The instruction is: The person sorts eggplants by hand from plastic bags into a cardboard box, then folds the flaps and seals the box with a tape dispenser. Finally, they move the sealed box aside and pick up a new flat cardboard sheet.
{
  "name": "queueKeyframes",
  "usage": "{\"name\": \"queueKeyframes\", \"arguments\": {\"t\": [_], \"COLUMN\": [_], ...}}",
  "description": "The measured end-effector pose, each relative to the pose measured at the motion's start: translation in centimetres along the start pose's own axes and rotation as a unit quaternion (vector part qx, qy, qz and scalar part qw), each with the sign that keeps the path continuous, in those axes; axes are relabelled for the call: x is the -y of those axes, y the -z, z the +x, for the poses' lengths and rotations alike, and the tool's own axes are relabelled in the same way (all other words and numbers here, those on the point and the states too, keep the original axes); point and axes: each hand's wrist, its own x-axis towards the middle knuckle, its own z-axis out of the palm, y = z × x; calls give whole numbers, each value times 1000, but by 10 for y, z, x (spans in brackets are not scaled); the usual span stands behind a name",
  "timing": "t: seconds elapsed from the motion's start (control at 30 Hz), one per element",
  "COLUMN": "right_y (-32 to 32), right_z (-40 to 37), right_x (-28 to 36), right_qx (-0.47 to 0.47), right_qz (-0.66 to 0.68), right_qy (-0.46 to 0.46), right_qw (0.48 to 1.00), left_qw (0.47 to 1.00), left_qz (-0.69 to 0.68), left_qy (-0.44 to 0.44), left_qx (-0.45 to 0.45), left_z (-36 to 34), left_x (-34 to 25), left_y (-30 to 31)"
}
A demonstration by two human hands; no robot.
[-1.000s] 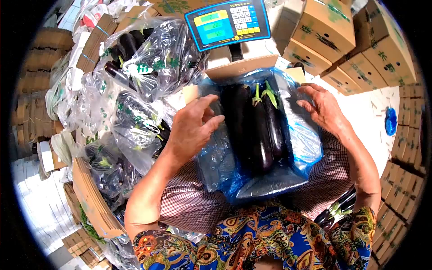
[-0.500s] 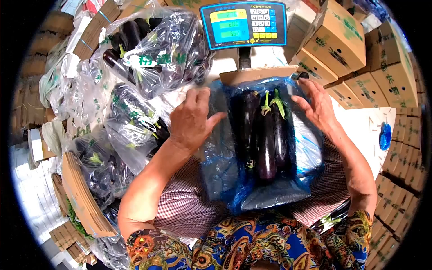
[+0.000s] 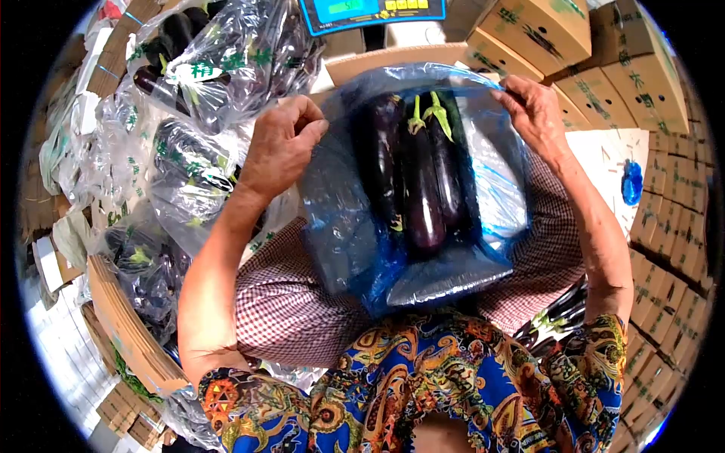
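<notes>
Clear bags: at far left, thin see-through plastic bags (image 3: 226, 68) with green print, filled with dark eggplants, lying close together.
Left hand: the left hand (image 3: 276, 147) is raised beside the box's left side, thumb and finger closed together, seemingly on the edge of the blue liner.
Liner: a blue, see-through plastic liner (image 3: 332, 219) spreads over the open box, its rim pulled wide between the two hands. It looks light, limp and slippery, and sharp tugs could tear it; the loose rim is the place to grip, with fingertips.
Scale: at the top edge, a blue-framed scale display (image 3: 377, 11) is partly cut off.
Box: an open cardboard box, its far flap (image 3: 400, 59) showing bare brown, sits between the person's knees; what bears its weight cannot be told.
Eggplants: at least three long, glossy, near-black eggplants (image 3: 424, 189) lie side by side in the lined box, green stems away from the person. They are probably fairly heavy, smooth and easily bruised; best held around the middle or by the stem end.
Right hand: the right hand (image 3: 535, 117), well apart from the left, pinches the liner's rim at the box's far right corner.
Loose eggplants: more eggplants (image 3: 555, 317) lie low, by the right elbow.
Stacked boxes: at far right, closed, printed boxes (image 3: 529, 34) are piled up.
</notes>
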Motion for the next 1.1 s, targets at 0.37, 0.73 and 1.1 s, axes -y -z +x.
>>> {"name": "queueKeyframes", "arguments": {"t": [0.37,0.73,1.1], "right_y": [-8,-15,0], "right_z": [-36,-60,-87], "right_x": [9,34,-14], "right_qx": [148,123,65], "right_qz": [-202,-142,5], "right_qy": [116,120,69], "right_qw": [961,975,995], "left_qw": [903,973,953], "left_qz": [71,135,-45], "left_qy": [-152,-124,52], "left_qx": [396,137,295], "left_z": [-41,-44,-68], "left_x": [-30,-41,-51], "left_y": [-30,-9,-17]}}
